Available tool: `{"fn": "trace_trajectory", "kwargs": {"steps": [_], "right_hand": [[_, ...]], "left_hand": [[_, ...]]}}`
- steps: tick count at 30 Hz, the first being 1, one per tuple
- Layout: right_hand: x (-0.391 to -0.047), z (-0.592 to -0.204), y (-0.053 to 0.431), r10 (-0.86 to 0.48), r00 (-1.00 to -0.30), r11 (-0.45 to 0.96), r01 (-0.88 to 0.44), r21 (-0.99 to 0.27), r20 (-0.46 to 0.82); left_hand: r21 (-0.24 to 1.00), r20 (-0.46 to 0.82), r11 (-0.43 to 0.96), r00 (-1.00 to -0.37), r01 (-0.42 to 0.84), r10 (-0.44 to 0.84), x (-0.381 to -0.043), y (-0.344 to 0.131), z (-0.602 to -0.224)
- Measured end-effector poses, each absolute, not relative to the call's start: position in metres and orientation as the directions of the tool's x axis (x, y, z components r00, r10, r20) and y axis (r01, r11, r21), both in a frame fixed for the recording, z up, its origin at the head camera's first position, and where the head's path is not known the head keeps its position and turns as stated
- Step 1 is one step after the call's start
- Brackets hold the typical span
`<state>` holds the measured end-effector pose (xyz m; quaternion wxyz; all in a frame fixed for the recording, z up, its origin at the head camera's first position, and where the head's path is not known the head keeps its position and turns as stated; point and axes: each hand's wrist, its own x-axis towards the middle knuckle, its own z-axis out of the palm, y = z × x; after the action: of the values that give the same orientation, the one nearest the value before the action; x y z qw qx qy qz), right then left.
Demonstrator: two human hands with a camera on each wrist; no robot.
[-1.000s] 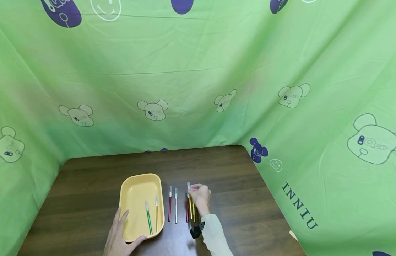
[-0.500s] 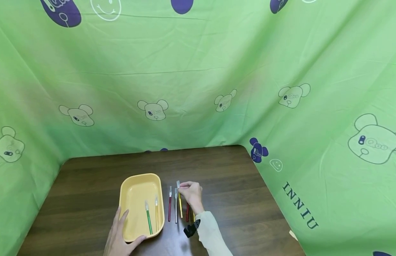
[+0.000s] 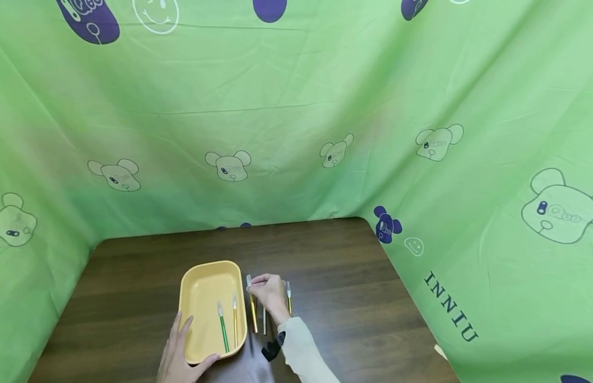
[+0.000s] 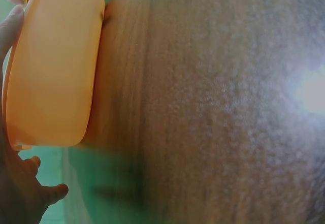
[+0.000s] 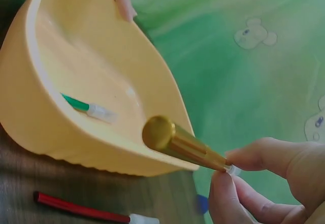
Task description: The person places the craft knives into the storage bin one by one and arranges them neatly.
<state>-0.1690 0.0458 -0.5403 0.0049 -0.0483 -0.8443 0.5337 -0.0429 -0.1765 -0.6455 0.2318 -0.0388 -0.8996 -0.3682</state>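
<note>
Pinched by its clear-capped end between thumb and fingers of my right hand (image 3: 271,294) is a gold craft knife (image 3: 253,315). It hangs just beside the right rim of the yellow tray (image 3: 200,292); in the right wrist view its round gold butt points toward the camera. My left hand (image 3: 177,355) rests at the tray's near left corner, fingers spread along the left rim and thumb at the near edge. Inside the tray lie a green craft knife (image 3: 224,331) and another gold craft knife (image 3: 235,322), both with clear caps.
On the brown wooden table (image 3: 344,298), a red craft knife (image 5: 84,210) lies beside the tray. A silver craft knife (image 3: 265,322) is partly covered by my right hand. Farther right lies another gold knife (image 3: 289,299). Green printed cloth (image 3: 286,175) encloses the table's back and sides.
My right hand has lifted a gold craft knife from the right-hand group and carried it left, over the silver and red ones, to the tray's right side. My left hand stays put.
</note>
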Motion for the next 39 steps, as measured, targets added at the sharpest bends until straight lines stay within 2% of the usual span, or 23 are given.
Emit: {"fn": "trace_trajectory", "kwargs": {"steps": [7, 16, 23, 30, 39], "right_hand": [[-0.167, -0.537, 0.030, 0.074, -0.997, 0.406, 0.037, -0.913, -0.008], [-0.168, -0.540, 0.004, 0.049, -0.999, 0.417, 0.010, -0.909, 0.011], [-0.163, -0.550, -0.010, 0.063, -0.996, 0.398, 0.085, -0.913, -0.065], [-0.158, -0.556, -0.021, 0.086, -0.995, 0.368, 0.087, -0.926, -0.060], [-0.152, -0.566, -0.037, 0.116, -0.990, 0.400, 0.119, -0.909, -0.078]], "left_hand": [[0.653, 0.440, 0.718, -0.893, 0.240, -0.101, -0.042, -0.175, -0.643], [0.673, 0.368, 0.716, -0.923, 0.185, -0.107, -0.042, -0.178, -0.640], [0.644, 0.380, 0.742, -0.920, 0.186, -0.099, -0.042, -0.177, -0.644], [0.628, 0.433, 0.747, -0.896, 0.220, -0.100, -0.042, -0.177, -0.647], [0.632, 0.430, 0.743, -0.897, 0.222, -0.098, -0.041, -0.176, -0.646]]}}
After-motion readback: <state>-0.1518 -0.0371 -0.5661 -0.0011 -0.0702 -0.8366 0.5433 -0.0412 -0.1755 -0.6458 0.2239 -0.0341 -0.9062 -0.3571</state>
